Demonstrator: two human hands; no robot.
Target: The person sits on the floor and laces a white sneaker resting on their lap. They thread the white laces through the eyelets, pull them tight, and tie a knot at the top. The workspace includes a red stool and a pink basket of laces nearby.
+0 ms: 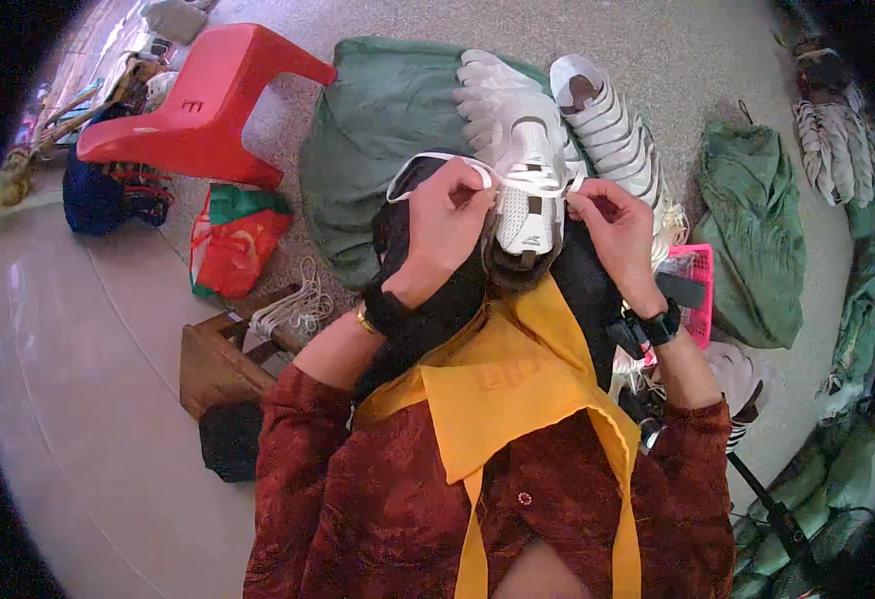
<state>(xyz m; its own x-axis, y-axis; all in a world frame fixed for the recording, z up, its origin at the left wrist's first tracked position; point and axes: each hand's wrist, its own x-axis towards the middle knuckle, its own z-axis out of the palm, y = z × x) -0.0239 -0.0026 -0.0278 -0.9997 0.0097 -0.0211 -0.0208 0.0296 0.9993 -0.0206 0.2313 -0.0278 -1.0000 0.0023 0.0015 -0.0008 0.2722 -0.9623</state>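
Observation:
A white mesh shoe upper (529, 228) sits between my knees, its toe pointing away from me and a dark piece under its near end. Across its eyelet area runs a white shoelace (529, 184), with one loop curving out over my dark left trouser leg. My left hand (447, 215), left of the upper, is closed in a pinch on one part of the lace. On the other side, my right hand (619, 228) pinches the lace between thumb and fingertips. A yellow apron (502, 389) covers my lap.
Beyond my knees, a green cloth sack (358, 150) lies under a row of white uppers (497, 95); another row (607, 130) curves beside it. A red plastic stool (188, 110) and a wooden stool (220, 364) stand left. To the right are a pink basket (699, 299) and a green sack (752, 235).

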